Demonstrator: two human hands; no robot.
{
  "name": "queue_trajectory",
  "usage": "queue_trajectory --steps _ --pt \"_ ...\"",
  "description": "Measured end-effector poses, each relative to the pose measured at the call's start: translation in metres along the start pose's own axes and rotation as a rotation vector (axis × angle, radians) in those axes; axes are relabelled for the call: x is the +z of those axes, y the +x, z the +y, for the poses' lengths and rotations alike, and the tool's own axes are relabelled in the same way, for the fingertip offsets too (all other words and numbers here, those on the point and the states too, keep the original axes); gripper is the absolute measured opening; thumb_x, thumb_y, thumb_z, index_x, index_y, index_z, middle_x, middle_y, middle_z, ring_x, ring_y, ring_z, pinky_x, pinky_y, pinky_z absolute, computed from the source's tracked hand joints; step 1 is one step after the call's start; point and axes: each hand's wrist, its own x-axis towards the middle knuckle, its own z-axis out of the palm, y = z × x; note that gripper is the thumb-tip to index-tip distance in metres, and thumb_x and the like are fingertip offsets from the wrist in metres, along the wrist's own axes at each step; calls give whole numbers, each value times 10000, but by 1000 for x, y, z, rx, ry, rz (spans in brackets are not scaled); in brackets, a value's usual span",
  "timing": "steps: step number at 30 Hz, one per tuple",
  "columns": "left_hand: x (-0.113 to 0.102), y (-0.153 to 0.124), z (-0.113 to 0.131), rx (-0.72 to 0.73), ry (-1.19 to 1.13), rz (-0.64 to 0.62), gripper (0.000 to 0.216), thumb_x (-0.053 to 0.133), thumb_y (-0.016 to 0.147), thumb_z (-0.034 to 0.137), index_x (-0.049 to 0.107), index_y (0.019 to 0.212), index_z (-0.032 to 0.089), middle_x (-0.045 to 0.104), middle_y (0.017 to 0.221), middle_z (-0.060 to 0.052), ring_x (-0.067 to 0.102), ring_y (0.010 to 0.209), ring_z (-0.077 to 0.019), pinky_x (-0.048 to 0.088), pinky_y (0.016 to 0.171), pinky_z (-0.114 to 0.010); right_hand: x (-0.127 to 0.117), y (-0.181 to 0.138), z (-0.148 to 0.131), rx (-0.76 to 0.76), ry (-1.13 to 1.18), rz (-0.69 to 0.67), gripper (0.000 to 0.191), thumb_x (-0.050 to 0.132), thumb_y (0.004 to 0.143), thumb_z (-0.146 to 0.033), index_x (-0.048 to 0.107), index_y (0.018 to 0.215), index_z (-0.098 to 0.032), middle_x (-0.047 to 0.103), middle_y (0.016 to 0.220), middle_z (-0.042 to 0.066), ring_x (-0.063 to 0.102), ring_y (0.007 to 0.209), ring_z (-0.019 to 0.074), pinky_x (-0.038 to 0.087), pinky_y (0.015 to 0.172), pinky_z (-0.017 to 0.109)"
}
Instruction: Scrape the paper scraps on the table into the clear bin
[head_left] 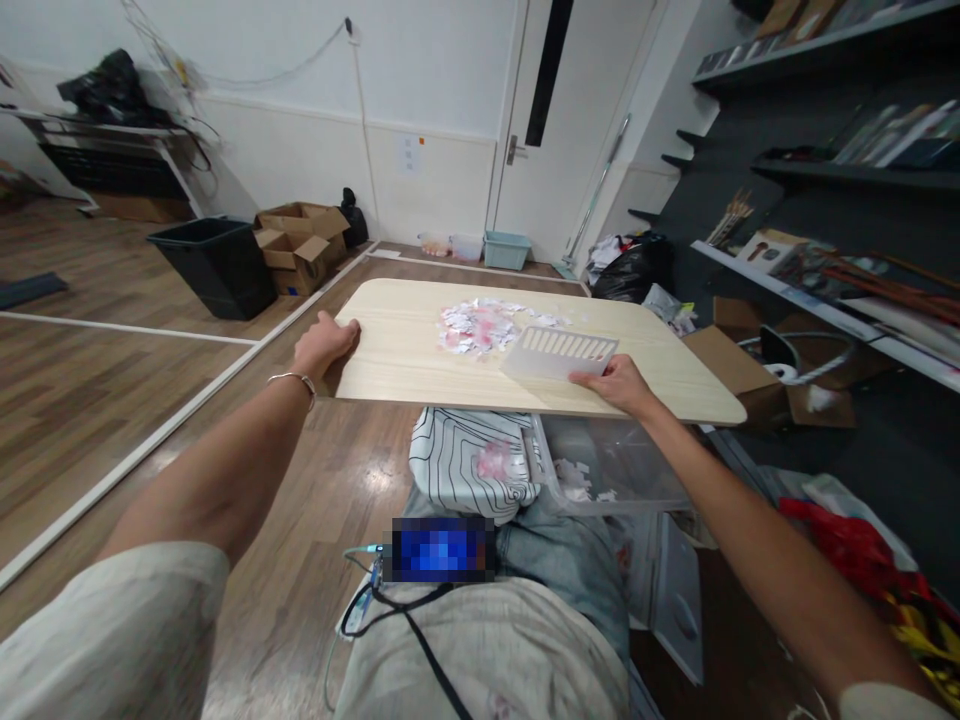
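A low light-wood table [405,360] stands in front of me. A heap of white and pink paper scraps [480,325] lies on its middle. My left hand [324,345] grips the table's left edge, fingers curled over it. My right hand [611,382] holds the near edge of a white slotted plastic lid [559,352] that rests on the table just right of the scraps. Below the table's front edge sits a clear plastic bin [607,470] with a few scraps inside, beside a white cushion with black lines [469,460].
A black bin [217,265] and open cardboard boxes [300,245] stand on the wood floor at left. Dark shelves [825,180] line the right wall, with boxes and bags below. A white door [570,120] is behind the table. A red bag [862,550] lies at right.
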Motion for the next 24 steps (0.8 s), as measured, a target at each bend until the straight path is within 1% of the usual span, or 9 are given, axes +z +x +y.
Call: queue_trajectory --steps 3,7,13,16,18,20,22,24 --pt "0 0 1 8 0 -12 873 480 986 637 541 1591 11 683 1529 -377 657 1431 -540 542 1139 -626 0 1 -1 -3 4 -16 484 1060 559 -590 893 798 -204 899 922 72 857 833 317 735 817 446" --pt "-2 0 2 -1 12 -15 872 479 987 625 540 1593 2 678 1530 -385 677 1400 -546 553 1122 -632 1 1 -3 23 46 8 559 1080 493 -621 901 824 -208 903 954 80 860 840 309 738 846 449" --pt "-2 -1 2 9 16 -6 839 485 987 616 562 1569 17 701 1504 -374 676 1403 -534 553 1123 -615 -1 -2 -3 12 67 -7 582 1091 491 -620 893 840 -199 903 956 89 857 870 312 737 861 456" --pt "-1 0 1 7 9 -3 848 491 985 625 547 1576 20 706 1485 -384 680 1394 -539 557 1117 -623 -4 -2 1 19 71 -8 601 1098 479 -602 881 843 -177 898 950 107 861 901 328 735 861 458" --pt "-1 1 0 8 1 -6 866 498 984 634 525 1593 20 702 1486 -389 670 1407 -545 555 1121 -630 -5 -1 4 26 85 10 599 1103 475 -583 874 847 -173 896 960 115 863 939 345 731 887 471" --pt "0 3 0 5 -2 -10 876 500 985 638 509 1602 16 696 1491 -394 665 1413 -549 552 1129 -636 -5 0 6 32 140 60 598 1102 478 -578 864 857 -181 896 974 108 862 976 352 726 925 484" --pt "0 3 -1 2 -4 -8 877 501 986 641 510 1602 16 693 1495 -393 666 1415 -547 549 1140 -636 -5 1 7 34 242 121 618 1094 497 -592 853 909 -199 896 1017 95 857 1020 347 727 945 491" --pt "1 4 -1 -1 -12 -3 876 511 986 645 515 1607 27 694 1506 -381 663 1428 -536 547 1154 -627 -4 3 7 42 349 153 650 1081 532 -622 834 979 -218 892 1084 83 851 1043 329 737 941 493"
